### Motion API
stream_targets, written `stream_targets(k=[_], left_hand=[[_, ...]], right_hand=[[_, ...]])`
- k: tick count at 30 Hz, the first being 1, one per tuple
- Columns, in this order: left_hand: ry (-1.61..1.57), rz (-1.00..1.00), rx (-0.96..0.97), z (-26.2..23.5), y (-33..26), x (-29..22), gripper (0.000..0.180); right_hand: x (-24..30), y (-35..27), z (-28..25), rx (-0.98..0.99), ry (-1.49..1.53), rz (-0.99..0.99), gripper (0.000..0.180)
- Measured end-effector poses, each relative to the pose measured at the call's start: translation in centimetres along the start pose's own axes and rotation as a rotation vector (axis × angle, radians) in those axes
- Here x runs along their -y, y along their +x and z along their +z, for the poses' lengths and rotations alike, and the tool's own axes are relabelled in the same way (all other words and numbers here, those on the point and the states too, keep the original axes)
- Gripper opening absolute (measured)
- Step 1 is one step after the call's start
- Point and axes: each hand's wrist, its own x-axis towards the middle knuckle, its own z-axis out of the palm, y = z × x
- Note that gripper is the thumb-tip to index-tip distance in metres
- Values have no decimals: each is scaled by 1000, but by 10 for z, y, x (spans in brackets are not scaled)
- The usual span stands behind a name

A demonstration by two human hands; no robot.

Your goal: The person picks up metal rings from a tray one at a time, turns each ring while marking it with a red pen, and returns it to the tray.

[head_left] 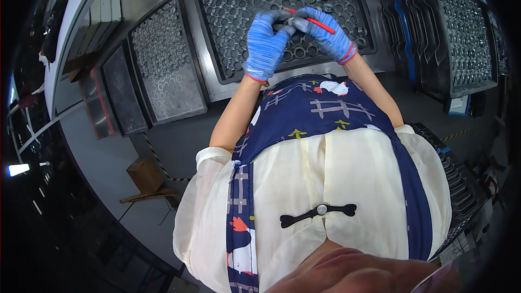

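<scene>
My left hand (266, 44), in a blue knit glove with grey fingertips, is closed, thumb and fingers pinched together; what it holds, if anything, is hidden. Close beside it, my right hand (328, 38), in a matching glove with a red cuff, is closed on a thin red pen-like tool (322, 25). The tool slants across the fingers, with its narrow end toward the left hand. Both sets of fingertips meet above a large black tray (367, 46) of metal rings (300, 52), spread side by side.
Left of the large tray is another tray (201, 95) holding small rings, beside a dark flat tray (124, 93). On the right stand stacked black trays (406, 27) and a tilted tray of rings (468, 35). A cardboard box (145, 174) sits lower left.
</scene>
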Motion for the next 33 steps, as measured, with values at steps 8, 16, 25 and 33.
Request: stream_targets(k=[8, 16, 25, 33], left_hand=[[-379, -248, 53, -10, -1, -16, 29], [-109, -66, -11, -8, -6, -20, 28], [-333, -181, 19, -13, -4, -24, 27], [-404, -156, -2, -17, -5, -28, 26]], right_hand=[[10, -4, 0, 102, 375, 99, 29], [16, -4, 3, 45, 35, 37, 27], [11, -9, 9, 43, 463, 52, 31], [25, -13, 10, 11, -40, -90, 31]])
